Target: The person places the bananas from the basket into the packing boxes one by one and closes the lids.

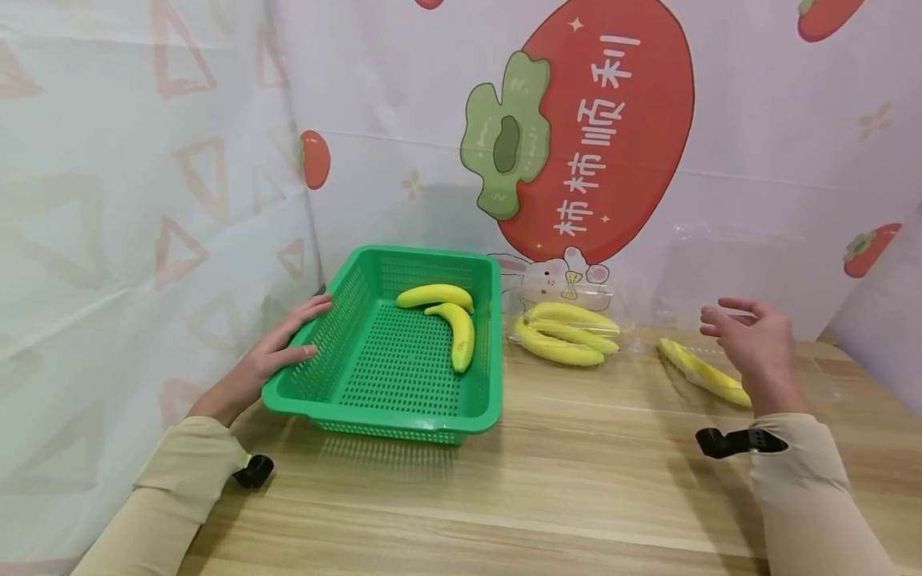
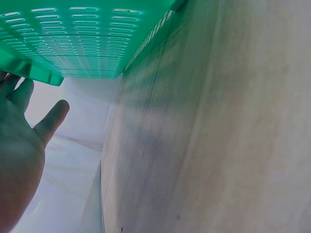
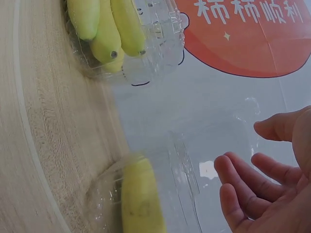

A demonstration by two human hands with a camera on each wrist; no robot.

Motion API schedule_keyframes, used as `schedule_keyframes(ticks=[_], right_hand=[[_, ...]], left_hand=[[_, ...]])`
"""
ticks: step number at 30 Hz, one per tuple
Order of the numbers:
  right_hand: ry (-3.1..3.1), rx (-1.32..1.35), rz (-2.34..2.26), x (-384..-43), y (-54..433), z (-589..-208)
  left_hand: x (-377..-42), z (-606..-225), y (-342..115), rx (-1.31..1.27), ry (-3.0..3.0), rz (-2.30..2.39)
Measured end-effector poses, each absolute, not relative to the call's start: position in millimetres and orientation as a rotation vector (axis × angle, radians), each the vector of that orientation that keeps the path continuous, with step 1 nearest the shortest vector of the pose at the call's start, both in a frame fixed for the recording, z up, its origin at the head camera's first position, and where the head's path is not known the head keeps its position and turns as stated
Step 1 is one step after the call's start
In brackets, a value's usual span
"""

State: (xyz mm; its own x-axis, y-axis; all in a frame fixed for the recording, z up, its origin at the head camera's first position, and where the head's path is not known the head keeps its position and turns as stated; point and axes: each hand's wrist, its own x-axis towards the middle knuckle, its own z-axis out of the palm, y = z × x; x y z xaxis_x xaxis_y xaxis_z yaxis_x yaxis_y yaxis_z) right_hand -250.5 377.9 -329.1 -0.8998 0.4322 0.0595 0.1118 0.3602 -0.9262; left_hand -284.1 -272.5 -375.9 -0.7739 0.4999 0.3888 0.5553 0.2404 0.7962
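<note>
My left hand (image 1: pixel 277 344) rests on the left rim of a green plastic basket (image 1: pixel 385 418), fingers and thumb stretched over the edge. In the left wrist view its thumb (image 2: pixel 52 119) is straight and apart from the slotted wall. Two yellow bananas lie in the basket: an upper banana (image 1: pixel 435 294) and a lower banana (image 1: pixel 463 340) touching it. On the right, my right hand (image 1: pixel 756 340) hovers over a clear plastic box (image 3: pixel 187 184) with its lid raised. One banana (image 1: pixel 702 372) lies in that box. The right fingers are loosely bent and hold nothing.
Between basket and right hand, another clear plastic clamshell (image 1: pixel 623 324) holds several bananas (image 1: pixel 565 332) near the back wall. A printed cloth (image 1: pixel 403 104) hangs behind and along the left side. All stands on a wood-grain table (image 1: pixel 576 480).
</note>
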Motion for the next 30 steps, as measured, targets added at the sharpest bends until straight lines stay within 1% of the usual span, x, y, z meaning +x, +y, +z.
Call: schedule_keyframes(ticks=[5, 11, 19, 26, 30], right_hand=[[-2.327, -0.454, 1.549, -251.6, 372.9, -332.7], [-2.277, -0.402, 1.583, -258.5, 355.7, -329.1], [-2.23, -0.4, 1.584, -276.0, 324.6, -315.3], [-2.104, -0.354, 1.718, -290.1, 294.9, -303.8], [-2.153, -0.321, 1.669, -296.1, 274.4, -297.1]], left_hand=[[-283.7, -375.6, -268.8, -1.021, -2.457, -1.604], [-284.7, -377.7, -271.1, -1.029, -2.441, -1.596], [-282.9, -375.6, -271.7, -1.026, -2.444, -1.608], [-281.6, -373.9, -271.6, -1.016, -2.449, -1.609], [-282.2, -374.6, -272.9, -1.013, -2.453, -1.596]])
